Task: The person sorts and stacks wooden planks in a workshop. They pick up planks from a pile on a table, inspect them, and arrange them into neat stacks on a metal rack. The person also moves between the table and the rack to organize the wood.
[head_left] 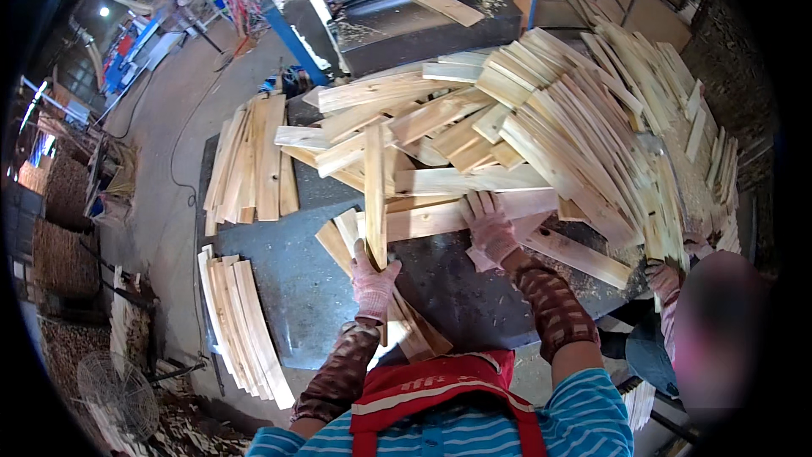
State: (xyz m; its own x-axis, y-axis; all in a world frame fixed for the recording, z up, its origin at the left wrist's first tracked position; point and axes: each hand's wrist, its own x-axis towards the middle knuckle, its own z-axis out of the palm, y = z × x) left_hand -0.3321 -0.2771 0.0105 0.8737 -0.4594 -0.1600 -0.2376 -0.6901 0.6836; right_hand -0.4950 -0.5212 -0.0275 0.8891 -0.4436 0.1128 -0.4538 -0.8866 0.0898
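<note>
Both of my hands wear pale pinkish work gloves. My left hand (373, 283) is closed round a narrow wooden board (375, 190) that points away from me. Under and beside that hand lie more loose boards (413, 334), partly over the table's near edge. My right hand (489, 227) lies across a wider wooden board (427, 219) that runs crosswise, its fingers stretched over the wood. Just right of it a knotted board (584, 259) slants toward the near right. The underside of my right hand is hidden.
Boards form a large heap (474, 123) on the dark metal table (296, 271). Two sorted stacks are at left, one far (254, 161) and one near (245, 322). A roller machine (414, 25) stands beyond. At right, another person's gloved hand (664, 279) is by the boards.
</note>
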